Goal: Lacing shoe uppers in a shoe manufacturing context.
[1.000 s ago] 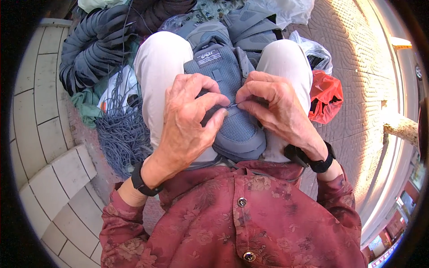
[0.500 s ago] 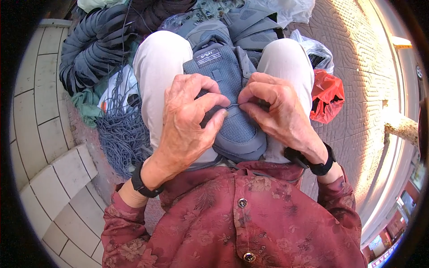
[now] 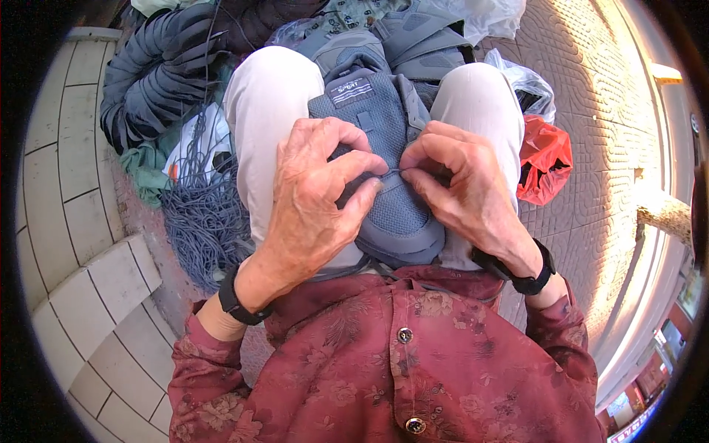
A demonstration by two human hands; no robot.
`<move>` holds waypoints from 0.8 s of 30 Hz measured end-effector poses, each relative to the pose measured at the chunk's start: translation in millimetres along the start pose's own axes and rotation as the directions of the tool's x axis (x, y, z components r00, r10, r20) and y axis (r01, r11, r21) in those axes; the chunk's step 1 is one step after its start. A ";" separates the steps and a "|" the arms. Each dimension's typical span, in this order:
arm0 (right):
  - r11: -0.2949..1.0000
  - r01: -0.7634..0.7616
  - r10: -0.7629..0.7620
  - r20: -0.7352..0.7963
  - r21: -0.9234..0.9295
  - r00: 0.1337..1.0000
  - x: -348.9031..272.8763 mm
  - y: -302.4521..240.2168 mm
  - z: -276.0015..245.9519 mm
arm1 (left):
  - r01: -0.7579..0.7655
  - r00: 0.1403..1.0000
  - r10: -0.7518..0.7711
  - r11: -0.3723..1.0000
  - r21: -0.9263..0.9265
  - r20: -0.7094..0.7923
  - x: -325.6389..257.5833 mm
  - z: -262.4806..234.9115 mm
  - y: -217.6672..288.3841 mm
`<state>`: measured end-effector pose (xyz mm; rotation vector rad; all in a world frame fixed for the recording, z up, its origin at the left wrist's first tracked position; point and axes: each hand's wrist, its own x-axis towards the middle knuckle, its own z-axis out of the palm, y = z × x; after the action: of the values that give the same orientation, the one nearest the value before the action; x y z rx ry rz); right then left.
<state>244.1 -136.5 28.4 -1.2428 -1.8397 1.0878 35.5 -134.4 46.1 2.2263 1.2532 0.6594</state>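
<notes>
A blue-grey mesh sports shoe (image 3: 402,214) rests between my knees, its rounded toe toward me and its labelled tongue at the far end. Over its front part, a thin grey lace (image 3: 394,170) runs between my fingertips. My left hand (image 3: 314,184) pinches the lace at the left, thumb against forefinger. From the right, my right hand (image 3: 469,181) pinches it in the same way. Only a short piece of the lace shows; the rest is hidden by my fingers.
A tangle of grey laces (image 3: 203,232) lies left of my knee. Beyond it sits a coiled stack of dark grey shoe parts (image 3: 151,81). More grey shoe uppers (image 3: 421,40) lie ahead. At the right are a red plastic bag (image 3: 545,159) and a clear bag (image 3: 528,77) on patterned paving.
The whole view has shifted slightly. Both hands keep their pinch over the shoe, with hardly any movement between them.
</notes>
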 end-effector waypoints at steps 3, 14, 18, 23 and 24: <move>0.999 0.036 -0.036 0.005 0.008 0.999 0.9 0.8 0.9 | -0.005 1.000 0.005 1.000 -0.002 -0.002 -0.3 -0.1 -1.0; 0.977 0.204 -0.201 0.046 -0.063 0.979 4.9 6.8 -1.6 | -0.007 1.000 0.007 1.000 -0.003 0.000 0.4 -0.4 -0.7; 0.966 0.235 -0.228 0.067 -0.107 0.971 7.9 6.6 -3.7 | 0.001 1.000 -0.001 1.000 -0.001 0.004 0.6 0.0 -1.5; 0.987 0.143 -0.155 0.181 0.076 0.971 15.8 11.8 -10.5 | -0.003 1.000 0.003 1.000 0.011 0.013 1.1 -0.2 0.5; 0.987 0.143 -0.155 0.181 0.077 0.971 15.2 11.6 -9.2 | -0.002 1.000 0.002 1.000 0.011 0.013 1.0 -0.1 0.2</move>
<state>251.5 -117.3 23.1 -0.9762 -1.9862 1.2034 36.1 -133.5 46.5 2.2378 1.2506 0.6390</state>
